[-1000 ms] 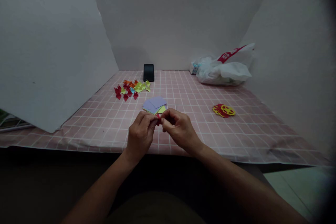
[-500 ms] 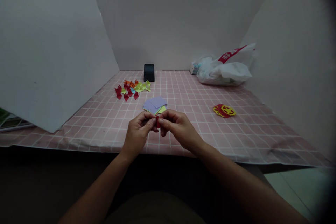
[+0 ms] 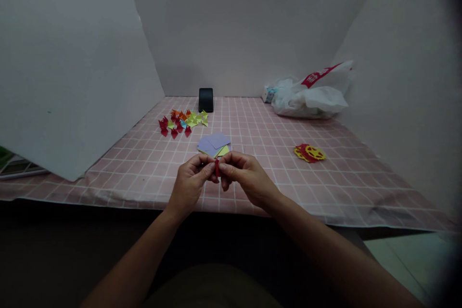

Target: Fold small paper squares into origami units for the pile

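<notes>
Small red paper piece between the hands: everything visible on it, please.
The small red paper piece shows as a narrow, roughly upright strip, apparently folded; fingers hide the rest, so its full outline and creases can't be made out. The bare left hand and bare right hand pinch it from either side, thumbs nearest the camera. It appears held above the pink, white-gridded tablecloth, on the near side of the loose purple and yellow paper sheets.

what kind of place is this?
Probably a tabletop craft booth, judging by the small folded paper pieces, the flat coloured sheets and the pale panels on three sides.
</notes>
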Available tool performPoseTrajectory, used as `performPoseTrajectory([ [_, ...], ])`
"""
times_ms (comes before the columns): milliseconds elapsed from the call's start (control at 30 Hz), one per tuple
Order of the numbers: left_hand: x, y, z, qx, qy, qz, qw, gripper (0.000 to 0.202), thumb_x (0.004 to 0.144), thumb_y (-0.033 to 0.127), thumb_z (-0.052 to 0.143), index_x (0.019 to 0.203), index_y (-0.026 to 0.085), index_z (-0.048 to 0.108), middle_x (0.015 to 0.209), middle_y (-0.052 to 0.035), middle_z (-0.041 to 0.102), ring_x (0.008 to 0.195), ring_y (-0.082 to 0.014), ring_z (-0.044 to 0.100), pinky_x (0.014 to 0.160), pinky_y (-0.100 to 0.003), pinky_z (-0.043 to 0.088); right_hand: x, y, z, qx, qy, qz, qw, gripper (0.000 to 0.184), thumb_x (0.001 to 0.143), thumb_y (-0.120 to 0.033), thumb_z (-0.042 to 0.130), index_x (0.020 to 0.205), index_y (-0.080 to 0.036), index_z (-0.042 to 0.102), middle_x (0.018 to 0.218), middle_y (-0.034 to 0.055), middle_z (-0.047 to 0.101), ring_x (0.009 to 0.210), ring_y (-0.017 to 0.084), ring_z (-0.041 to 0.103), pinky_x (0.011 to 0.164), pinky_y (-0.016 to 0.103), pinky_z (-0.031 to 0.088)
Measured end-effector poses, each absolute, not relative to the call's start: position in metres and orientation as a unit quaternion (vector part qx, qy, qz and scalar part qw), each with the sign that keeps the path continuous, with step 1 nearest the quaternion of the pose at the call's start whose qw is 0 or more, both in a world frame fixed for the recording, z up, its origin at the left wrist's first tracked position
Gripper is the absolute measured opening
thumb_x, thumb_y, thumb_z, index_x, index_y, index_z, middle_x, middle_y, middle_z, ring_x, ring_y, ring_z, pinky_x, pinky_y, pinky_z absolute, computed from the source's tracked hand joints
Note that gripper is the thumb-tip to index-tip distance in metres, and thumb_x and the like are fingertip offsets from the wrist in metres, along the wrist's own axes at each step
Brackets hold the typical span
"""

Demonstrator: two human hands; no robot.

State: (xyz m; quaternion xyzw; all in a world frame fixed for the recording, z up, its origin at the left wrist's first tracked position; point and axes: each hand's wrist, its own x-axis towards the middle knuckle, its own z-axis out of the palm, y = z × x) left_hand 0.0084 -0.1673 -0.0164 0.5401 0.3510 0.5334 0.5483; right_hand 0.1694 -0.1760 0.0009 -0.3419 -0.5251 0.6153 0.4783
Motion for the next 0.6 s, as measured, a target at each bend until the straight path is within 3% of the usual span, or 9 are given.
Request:
performPoseTrajectory([
  [300, 0.009, -0.1693, -0.0133, 0.555, 0.362, 0.536, 0.523, 0.01, 0.083, 0.024, 0.071, 0.085, 0.015, 0.068, 0.076, -0.0005, 0.068, 0.062, -0.0096, 0.063, 0.061, -0.023, 0.054, 0.1697, -0.1758, 0.0006, -0.351, -0.555, 0.585, 0.476, 0.018, 0.084, -0.034, 0.068, 0.078, -0.018, 0.059, 0.07, -0.002, 0.063, 0.052, 0.009, 0.057, 0.053, 0.024, 0.047],
  [600, 0.0133, -0.1756, -0.0143, 0.65, 0.394, 0.553, 0.342, 0.005, 0.089, 0.02, 0.064, 0.088, 0.017, 0.067, 0.087, -0.0013, 0.064, 0.069, -0.0109, 0.064, 0.066, -0.025, 0.055, 0.1646, -0.1816, 0.0015, -0.435, -0.669, 0.367, 0.478, 0.01, 0.085, -0.017, 0.055, 0.078, -0.018, 0.062, 0.073, 0.0013, 0.065, 0.062, 0.012, 0.057, 0.058, 0.025, 0.045],
])
